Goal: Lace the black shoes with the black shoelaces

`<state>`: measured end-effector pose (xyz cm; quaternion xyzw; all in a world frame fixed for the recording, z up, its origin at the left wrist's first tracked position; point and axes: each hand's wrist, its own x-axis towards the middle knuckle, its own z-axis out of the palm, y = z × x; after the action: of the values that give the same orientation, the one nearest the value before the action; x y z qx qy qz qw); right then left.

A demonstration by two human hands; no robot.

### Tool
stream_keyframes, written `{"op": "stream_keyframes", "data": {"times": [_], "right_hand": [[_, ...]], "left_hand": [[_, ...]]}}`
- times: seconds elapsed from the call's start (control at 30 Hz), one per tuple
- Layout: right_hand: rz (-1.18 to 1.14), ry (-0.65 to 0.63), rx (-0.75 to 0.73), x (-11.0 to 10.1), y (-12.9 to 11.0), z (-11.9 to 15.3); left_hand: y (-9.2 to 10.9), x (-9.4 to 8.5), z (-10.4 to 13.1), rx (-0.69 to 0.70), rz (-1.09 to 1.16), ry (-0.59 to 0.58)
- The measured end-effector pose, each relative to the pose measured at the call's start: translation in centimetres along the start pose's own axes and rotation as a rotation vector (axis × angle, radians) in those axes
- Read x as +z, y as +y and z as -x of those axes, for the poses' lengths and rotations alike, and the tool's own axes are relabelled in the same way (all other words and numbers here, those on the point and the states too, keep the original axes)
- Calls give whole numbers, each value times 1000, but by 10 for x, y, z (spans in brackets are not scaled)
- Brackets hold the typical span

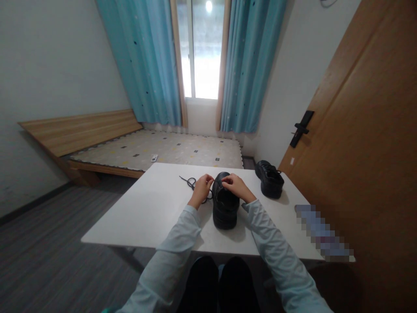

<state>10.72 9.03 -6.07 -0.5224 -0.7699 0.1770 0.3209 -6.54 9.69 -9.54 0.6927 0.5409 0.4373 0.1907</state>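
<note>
A black shoe [224, 217] stands upright on the white table, its heel toward me and its toe toward the window. My left hand [202, 189] is at its left side, fingertips pinched on the black shoelace [191, 184]. A loose length of that lace lies in loops on the table, left of the hand. Over the shoe's upper, my right hand [237, 187] is closed, its fingertips pinched at the lacing; the lace between them is small and partly hidden. A second black shoe [270, 180], with its lace in, stands farther off to the right.
The white table [137, 213] spans the space before me. A blurred-out flat item [322, 232] lies along its right edge. Beyond stands a bed [176, 148] with a small white object [154, 158] on it. A wooden door [368, 143] is close on the right.
</note>
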Motion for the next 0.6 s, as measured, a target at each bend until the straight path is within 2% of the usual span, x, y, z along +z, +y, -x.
{"op": "stream_keyframes", "data": {"times": [0.23, 0.43, 0.6], "right_hand": [[-11, 0, -11, 2, 0, 0], [106, -31, -7, -1, -4, 1], [243, -17, 43, 1, -11, 2]], "left_hand": [[-2, 0, 0, 21, -81, -29], [0, -2, 1, 56, -38, -54], [3, -4, 3, 95, -62, 10]]}}
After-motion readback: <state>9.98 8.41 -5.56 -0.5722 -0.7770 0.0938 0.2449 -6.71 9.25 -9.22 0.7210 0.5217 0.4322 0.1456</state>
